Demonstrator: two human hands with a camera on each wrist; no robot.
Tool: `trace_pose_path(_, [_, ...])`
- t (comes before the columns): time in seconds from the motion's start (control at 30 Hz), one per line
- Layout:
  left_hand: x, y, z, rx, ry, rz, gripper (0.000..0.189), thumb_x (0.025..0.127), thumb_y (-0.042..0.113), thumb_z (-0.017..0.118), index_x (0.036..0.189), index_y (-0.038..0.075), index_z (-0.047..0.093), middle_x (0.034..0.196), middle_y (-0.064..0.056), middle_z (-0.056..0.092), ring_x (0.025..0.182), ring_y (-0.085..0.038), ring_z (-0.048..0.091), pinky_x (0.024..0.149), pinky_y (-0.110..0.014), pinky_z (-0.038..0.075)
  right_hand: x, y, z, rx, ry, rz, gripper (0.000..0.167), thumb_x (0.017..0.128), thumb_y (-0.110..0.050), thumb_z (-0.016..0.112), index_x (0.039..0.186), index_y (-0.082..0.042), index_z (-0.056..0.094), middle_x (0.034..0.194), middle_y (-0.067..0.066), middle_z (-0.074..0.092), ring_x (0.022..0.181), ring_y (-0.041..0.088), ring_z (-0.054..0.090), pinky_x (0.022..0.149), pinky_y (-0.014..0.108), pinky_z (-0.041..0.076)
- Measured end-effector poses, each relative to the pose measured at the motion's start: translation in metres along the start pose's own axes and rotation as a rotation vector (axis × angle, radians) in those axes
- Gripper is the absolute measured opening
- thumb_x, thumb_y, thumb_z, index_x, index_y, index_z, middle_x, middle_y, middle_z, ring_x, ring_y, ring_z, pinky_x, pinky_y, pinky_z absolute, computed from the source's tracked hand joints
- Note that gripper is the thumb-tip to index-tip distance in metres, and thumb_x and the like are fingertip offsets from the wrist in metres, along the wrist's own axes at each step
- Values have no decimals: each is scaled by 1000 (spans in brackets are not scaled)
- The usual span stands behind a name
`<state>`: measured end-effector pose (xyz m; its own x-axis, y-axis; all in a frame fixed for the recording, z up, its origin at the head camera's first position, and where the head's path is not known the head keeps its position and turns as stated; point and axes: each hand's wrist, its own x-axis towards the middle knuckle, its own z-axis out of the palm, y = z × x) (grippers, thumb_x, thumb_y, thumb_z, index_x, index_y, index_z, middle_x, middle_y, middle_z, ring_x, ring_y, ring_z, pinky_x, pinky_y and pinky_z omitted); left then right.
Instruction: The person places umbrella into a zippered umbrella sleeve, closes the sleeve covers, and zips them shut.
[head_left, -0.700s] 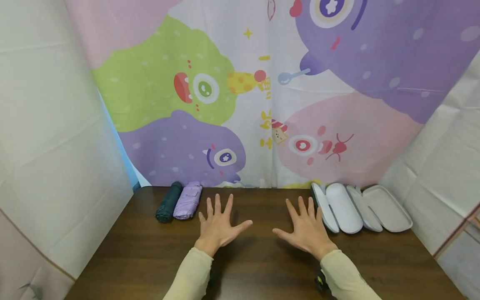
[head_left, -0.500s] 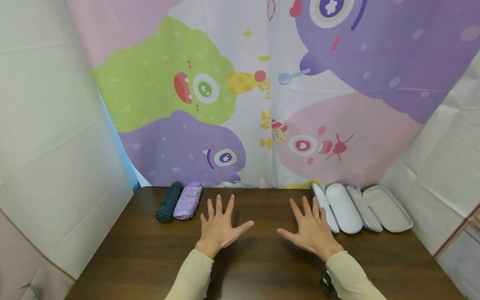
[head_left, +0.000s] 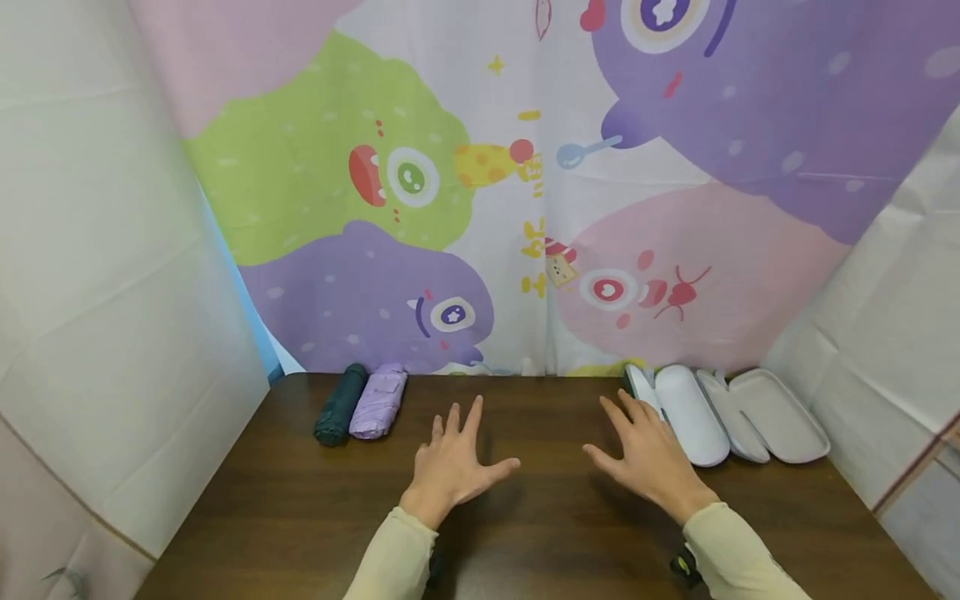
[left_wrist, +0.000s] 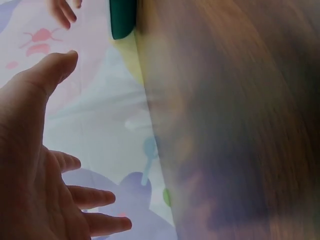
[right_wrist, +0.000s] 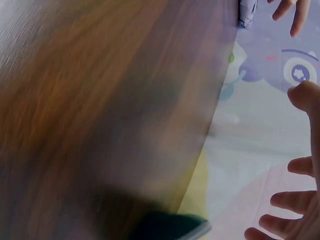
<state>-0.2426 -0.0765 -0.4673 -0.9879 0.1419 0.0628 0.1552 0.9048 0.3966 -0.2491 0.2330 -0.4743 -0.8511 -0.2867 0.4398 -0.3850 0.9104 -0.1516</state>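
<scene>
My left hand [head_left: 450,462] hovers over the table with fingers spread and nothing held. To its left lie a purple folded umbrella [head_left: 378,402] and a dark green folded umbrella [head_left: 341,404], side by side. My right hand [head_left: 651,454], also empty with fingers apart, is just left of two opened glasses cases, overlapping the nearer one in the head view. That nearer case [head_left: 693,417] has a white inside; its dark green outside [right_wrist: 167,225] shows in the right wrist view. Beside it lies the greyish case [head_left: 780,417], lid folded back.
The brown wooden table [head_left: 525,533] ends at a hanging cloth [head_left: 517,333] printed with cartoon monsters. White cloth walls [head_left: 112,292] stand on both sides. The umbrellas and cases lie along the table's far edge.
Both hands have moved to the right, the right hand further, towards the glasses cases. The fingers have become a little less spread. Umbrellas and cases stay in place.
</scene>
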Motion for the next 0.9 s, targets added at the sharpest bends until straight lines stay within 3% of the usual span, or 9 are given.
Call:
trace_pose_path(0.23, [-7,16,2,3,-34,40,114,76,89,58,166,29,20,163,-21,36,140,-52,46,90,-67,52,-5,19,-9,-27,45,29,63,95,-36,73,143,2,55,142,33,52,127,53,52,93,69,49])
trace_pose_path(0.47, [-12,35,8,17,-20,113,113,77,90,55,165,28,22,158,-20,45,131,-47,57,75,-57,58,-11,40,-11,-1,111,23,55,95,-23,74,136,9,57,134,40,54,120,60,53,100,69,45])
trace_pose_path(0.7, [-16,47,7,25,-7,149,111,78,92,51,165,29,23,156,-16,49,124,-39,63,74,-52,58,-15,63,-19,-44,155,38,55,89,-16,78,131,12,58,128,43,55,114,62,53,95,71,45])
trace_pose_path(0.9, [-22,57,8,14,3,176,109,80,90,51,165,28,24,154,-15,51,125,-39,63,73,-51,60,-19,80,-24,-46,133,105,54,86,-10,78,128,15,56,124,45,55,110,64,55,92,72,46])
